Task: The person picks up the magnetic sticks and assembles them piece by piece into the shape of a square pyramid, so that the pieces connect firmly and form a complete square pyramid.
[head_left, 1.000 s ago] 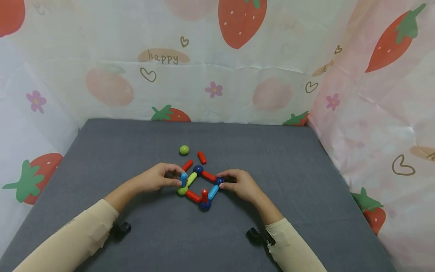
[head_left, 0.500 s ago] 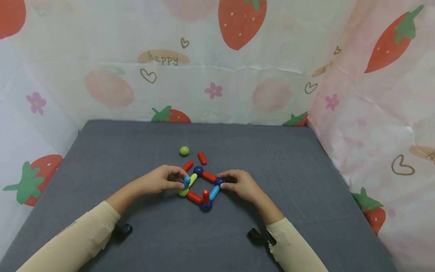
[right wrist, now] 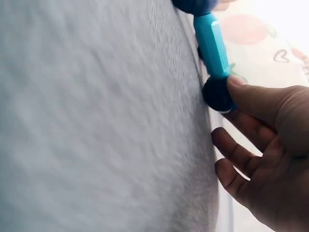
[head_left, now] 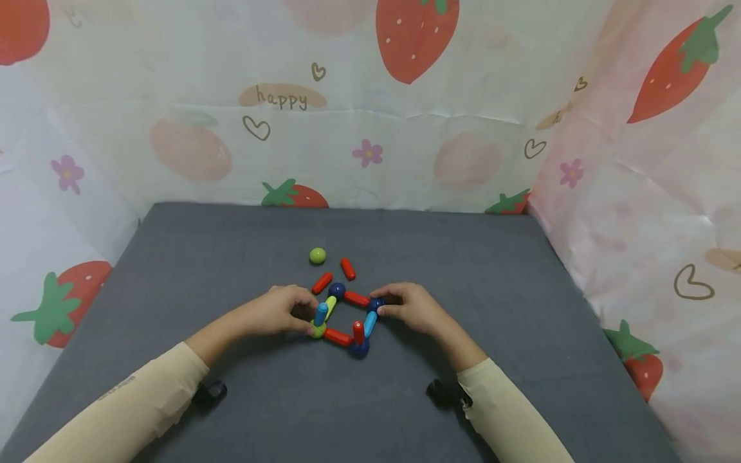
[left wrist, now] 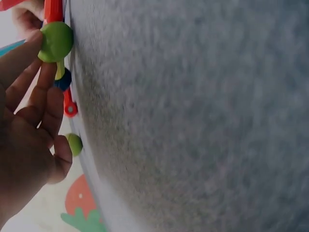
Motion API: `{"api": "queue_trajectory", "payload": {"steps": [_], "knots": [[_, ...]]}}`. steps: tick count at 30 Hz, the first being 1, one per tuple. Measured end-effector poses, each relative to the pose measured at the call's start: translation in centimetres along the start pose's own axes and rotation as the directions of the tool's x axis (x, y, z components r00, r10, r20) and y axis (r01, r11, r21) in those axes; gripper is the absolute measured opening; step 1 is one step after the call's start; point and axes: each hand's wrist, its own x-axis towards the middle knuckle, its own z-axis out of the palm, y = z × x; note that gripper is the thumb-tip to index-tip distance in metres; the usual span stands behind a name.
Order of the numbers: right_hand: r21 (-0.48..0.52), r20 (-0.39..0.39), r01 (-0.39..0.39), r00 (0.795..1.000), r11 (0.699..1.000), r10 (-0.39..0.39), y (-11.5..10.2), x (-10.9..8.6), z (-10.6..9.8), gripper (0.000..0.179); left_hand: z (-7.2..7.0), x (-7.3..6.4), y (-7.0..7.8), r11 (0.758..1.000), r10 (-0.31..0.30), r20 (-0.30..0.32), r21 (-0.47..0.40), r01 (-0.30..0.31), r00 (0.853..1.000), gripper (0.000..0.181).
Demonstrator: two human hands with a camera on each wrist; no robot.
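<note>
Blue upright rod [head_left: 321, 314], lower frame, left of centre — standing on green ball [left wrist: 57, 42] | left hand [head_left: 282, 313]: slid down from rod, now pinching ball — rod seems attached | right hand [head_left: 413, 308]: pinching navy ball [head_left: 375, 305], lower centre

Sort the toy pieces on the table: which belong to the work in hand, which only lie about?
In use:
green corner ball
three dark blue balls
two red side rods
lime rod
light blue side rod
standing red rod
standing blue rod

Lying about:
loose green ball
two loose red rods
</note>
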Motion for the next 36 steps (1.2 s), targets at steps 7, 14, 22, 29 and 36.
{"api": "queue_trajectory", "payload": {"steps": [7,14,22,29,36], "knots": [[-0.022,0.034,0.0,0.999,1.0,0.0,-0.3,1.5,-0.6,0.029,1.0,-0.2,1.2,1.0,-0.015,-0.024,-0.013,0.014,1.0,0.021],[-0.038,0.11,0.057,0.993,0.998,-0.052,0.2,3.0,-1.4,0.031,1.2,-0.4,1.7,0.991,-0.023,0.043,-0.129,0.029,0.999,0.026],[-0.047,0.179,0.096,0.98,0.994,-0.087,0.5,3.9,-2.0,0.031,-1.0,1.4,0.6,0.987,-0.128,-0.077,-0.106,0.12,0.989,0.027],[-0.026,0.182,0.094,0.979,0.995,-0.088,0.7,4.2,-1.8,0.031,-1.5,3.9,-0.1,0.993,-0.105,-0.085,0.043,0.109,0.991,0.039],[-0.024,0.148,0.09,0.985,0.996,-0.086,0.6,4.2,-1.5,0.032,-1.6,4.5,-0.1,0.994,-0.074,-0.058,0.078,0.078,0.996,0.031]]}}
